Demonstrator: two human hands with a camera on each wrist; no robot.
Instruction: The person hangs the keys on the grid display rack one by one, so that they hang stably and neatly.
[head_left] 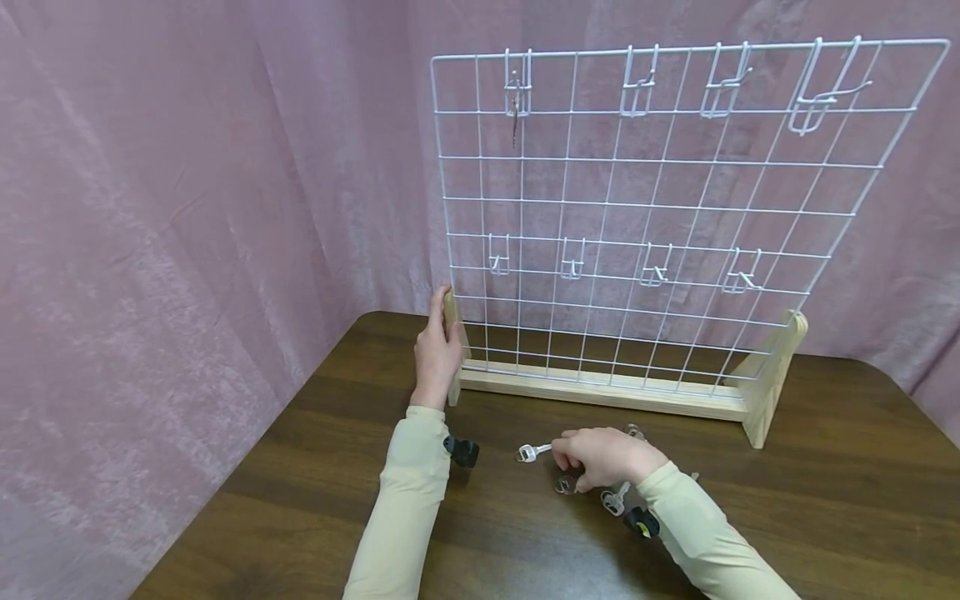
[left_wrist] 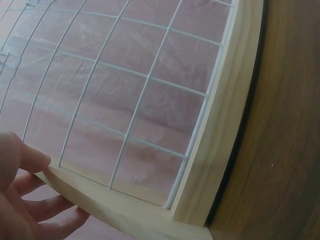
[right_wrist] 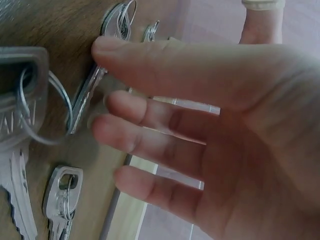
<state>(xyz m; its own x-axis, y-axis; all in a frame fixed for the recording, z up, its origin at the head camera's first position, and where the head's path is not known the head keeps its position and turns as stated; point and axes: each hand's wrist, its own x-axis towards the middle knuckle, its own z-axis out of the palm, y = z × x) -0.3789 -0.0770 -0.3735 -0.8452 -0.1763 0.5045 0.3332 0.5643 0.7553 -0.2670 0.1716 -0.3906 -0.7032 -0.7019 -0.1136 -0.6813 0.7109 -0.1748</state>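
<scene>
The silvery metal key with a thin wire ring (right_wrist: 91, 89) lies on the dark brown wooden counter (head_left: 300, 500), by the thumb tip of my right hand (head_left: 609, 455); I'd judge it light, rigid and slick — best pinched by its broad head. My right fingers are bent, apart from the thumb, while my left hand (head_left: 437, 357) has its fingers clamped on the pale wooden stand (head_left: 600, 392).

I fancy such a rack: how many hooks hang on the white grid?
8: the grid has four hooks along its top, the leftmost bearing a key, and four in a lower row. None seems hidden.
</scene>
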